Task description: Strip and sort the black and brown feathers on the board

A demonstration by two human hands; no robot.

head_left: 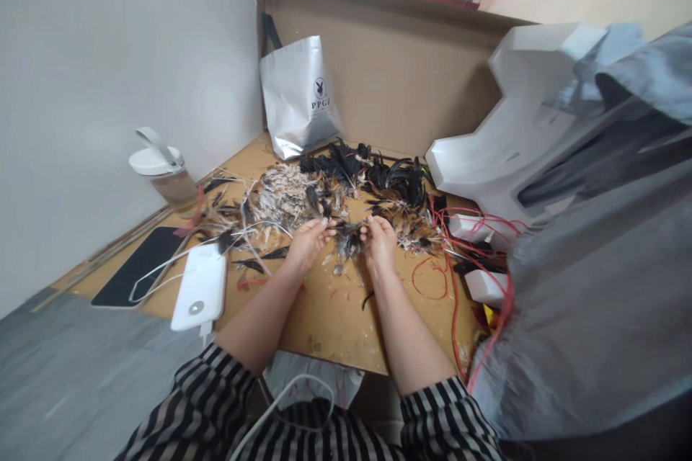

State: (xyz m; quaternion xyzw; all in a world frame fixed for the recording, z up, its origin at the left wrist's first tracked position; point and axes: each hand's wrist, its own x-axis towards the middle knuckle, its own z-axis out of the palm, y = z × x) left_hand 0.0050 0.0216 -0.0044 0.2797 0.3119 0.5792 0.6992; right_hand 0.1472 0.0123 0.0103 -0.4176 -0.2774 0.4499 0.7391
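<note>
Both my hands are over the middle of the wooden table (335, 331), one at each end of a small dark feather piece (349, 227). My left hand (311, 241) pinches its left end between thumb and fingertips. With fingers closed, my right hand (380, 239) grips the right end. Fluffy pale feather bits (346, 252) hang or lie just below the piece; which of the two I cannot tell. Behind my hands lie a heap of pale brown feathers (278, 194) and bunches of long black feathers (400, 180). Brown feathers (416, 227) spread to the right of my right hand.
A white power bank (200, 284), a dark phone (138, 266) and a lidded drink cup (170, 176) are on the left. A silver bag (300, 97) leans against cardboard (400, 65). Red cords (454, 302), white foam (497, 130) and grey cloth (595, 288) crowd the right.
</note>
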